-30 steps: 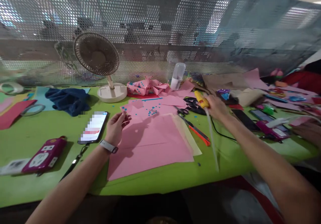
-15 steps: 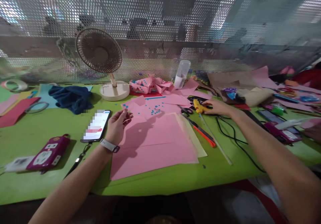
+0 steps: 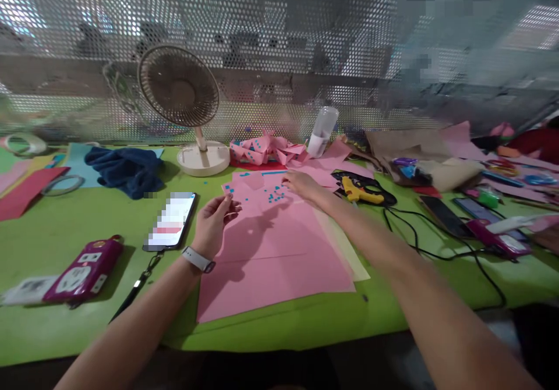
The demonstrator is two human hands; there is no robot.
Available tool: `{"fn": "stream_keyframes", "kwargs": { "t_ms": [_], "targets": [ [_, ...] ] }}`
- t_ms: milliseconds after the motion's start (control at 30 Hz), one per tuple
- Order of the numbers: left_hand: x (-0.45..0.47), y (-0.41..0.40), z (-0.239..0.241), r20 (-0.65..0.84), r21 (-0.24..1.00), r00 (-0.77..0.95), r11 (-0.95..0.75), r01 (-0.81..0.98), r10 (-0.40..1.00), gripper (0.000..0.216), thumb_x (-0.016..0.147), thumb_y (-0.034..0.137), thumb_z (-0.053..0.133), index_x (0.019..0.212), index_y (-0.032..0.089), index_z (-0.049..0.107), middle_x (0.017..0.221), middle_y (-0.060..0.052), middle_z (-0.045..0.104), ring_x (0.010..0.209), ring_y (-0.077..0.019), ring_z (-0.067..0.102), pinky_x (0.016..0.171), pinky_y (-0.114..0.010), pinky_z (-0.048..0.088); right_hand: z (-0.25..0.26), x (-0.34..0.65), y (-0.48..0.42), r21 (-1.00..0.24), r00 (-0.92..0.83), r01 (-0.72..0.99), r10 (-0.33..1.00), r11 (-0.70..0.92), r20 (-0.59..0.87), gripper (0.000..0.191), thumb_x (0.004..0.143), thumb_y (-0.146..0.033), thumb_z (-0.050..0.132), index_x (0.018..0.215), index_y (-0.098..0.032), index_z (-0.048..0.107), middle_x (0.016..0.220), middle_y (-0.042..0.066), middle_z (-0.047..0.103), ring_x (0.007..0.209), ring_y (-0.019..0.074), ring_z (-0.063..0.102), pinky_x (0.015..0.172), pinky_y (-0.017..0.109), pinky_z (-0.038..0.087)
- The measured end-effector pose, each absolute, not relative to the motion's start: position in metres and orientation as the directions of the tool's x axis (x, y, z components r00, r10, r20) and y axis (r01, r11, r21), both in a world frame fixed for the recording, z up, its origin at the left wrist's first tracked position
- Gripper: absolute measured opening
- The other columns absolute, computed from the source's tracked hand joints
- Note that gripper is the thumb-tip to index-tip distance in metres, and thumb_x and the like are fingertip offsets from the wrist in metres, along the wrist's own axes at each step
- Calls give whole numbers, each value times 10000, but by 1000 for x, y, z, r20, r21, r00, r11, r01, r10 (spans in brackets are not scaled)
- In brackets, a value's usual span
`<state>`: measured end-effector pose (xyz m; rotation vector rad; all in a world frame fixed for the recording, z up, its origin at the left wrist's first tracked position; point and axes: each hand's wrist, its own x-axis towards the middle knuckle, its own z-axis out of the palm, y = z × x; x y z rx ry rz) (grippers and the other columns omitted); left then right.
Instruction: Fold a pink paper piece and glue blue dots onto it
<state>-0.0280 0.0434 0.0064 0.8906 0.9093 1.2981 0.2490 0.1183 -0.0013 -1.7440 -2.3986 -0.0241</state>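
My left hand [image 3: 213, 221], with a white watch band on the wrist, is closed in a pinch on a pink paper piece [image 3: 239, 185] that carries small blue squares. Ahead and to the right, my right hand [image 3: 301, 185] reaches over the pink paper, its fingertips drawn together beside scattered blue paper bits [image 3: 275, 194]; whatever it pinches is too small to make out. Large pink sheets [image 3: 271, 268] lie under both hands. Right of my right hand, a yellow glue gun [image 3: 361, 192] rests on a black holder [image 3: 386, 197], with nobody gripping it.
A fan [image 3: 203, 160] and folded pink paper shapes [image 3: 266, 148] stand at the back near a clear bottle [image 3: 324, 131]. At left are a phone [image 3: 172, 221], a purple power strip [image 3: 85, 270] and a blue cloth [image 3: 124, 172]. Black cables [image 3: 414, 244] loop at right.
My right hand has let go of the glue gun and moved left to the blue bits. My left hand keeps its pinch. The view has shifted slightly.
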Motion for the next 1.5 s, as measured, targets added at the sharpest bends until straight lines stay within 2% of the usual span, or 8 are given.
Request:
{"fn": "stream_keyframes", "kwargs": {
  "t_ms": [167, 400, 633, 833, 1067, 1233, 1500],
  "targets": [
    [-28, 43, 3, -49, 921, 85, 78, -381, 995, 442, 612, 475, 835, 836, 135, 663, 760, -33, 682, 674, -110, 643, 634, -214, 501, -7, 243, 133, -44, -323, 944, 943, 327, 72, 154, 883, -174, 568, 992, -142, 672, 1067, 106, 670, 972, 181, 613, 814, 239, 411],
    [-27, 44, 0, -53, 923, 104, 89, -373, 993, 405, 647, 473, 810, 836, 145, 665, 767, -43, 690, 681, -127, 647, 675, -260, 509, -6, 240, 141, 27, -360, 933, 933, 360, 3, 183, 885, -267, 591, 999, -151, 675, 1098, 117, 658, 977, 208, 618, 792, 261, 429],
    [-27, 44, 0, -52, 930, 96, 83, -358, 994, 392, 652, 466, 807, 823, 144, 664, 768, -44, 688, 681, -126, 644, 671, -255, 503, -2, 232, 142, 66, -339, 938, 941, 340, -19, 183, 882, -187, 557, 997, -133, 688, 1105, 147, 680, 955, 230, 639, 756, 266, 432],
    [-27, 44, -3, -59, 930, 109, 95, -355, 992, 386, 649, 462, 810, 818, 144, 673, 763, -42, 689, 681, -122, 643, 665, -243, 500, 1, 233, 142, 67, -331, 941, 943, 332, -23, 211, 880, -145, 527, 1004, -127, 695, 1098, 139, 687, 951, 210, 637, 750, 248, 416],
    [-27, 44, -3, -55, 928, 117, 94, -360, 992, 394, 650, 469, 806, 826, 144, 671, 765, -44, 691, 682, -123, 646, 666, -244, 504, 7, 241, 133, 35, -395, 918, 918, 395, -13, 193, 880, -212, 548, 1003, -154, 685, 1049, 100, 694, 889, 187, 624, 706, 239, 394],
    [-27, 44, -3, -64, 926, 116, 102, -362, 991, 417, 617, 463, 825, 837, 144, 672, 753, -42, 692, 673, -125, 643, 661, -247, 504, 2, 237, 126, 13, -458, 889, 889, 458, -4, 163, 852, -240, 611, 989, -176, 672, 1045, 83, 689, 935, 187, 608, 740, 234, 385],
    [-27, 46, -4, -68, 936, 115, 103, -337, 991, 433, 609, 487, 819, 825, 143, 668, 757, -50, 690, 675, -131, 645, 662, -251, 498, -2, 250, 131, 12, -365, 931, 928, 365, 75, 194, 876, -134, 519, 1008, -129, 661, 1045, 113, 676, 928, 196, 612, 742, 248, 386]
  ]
}}
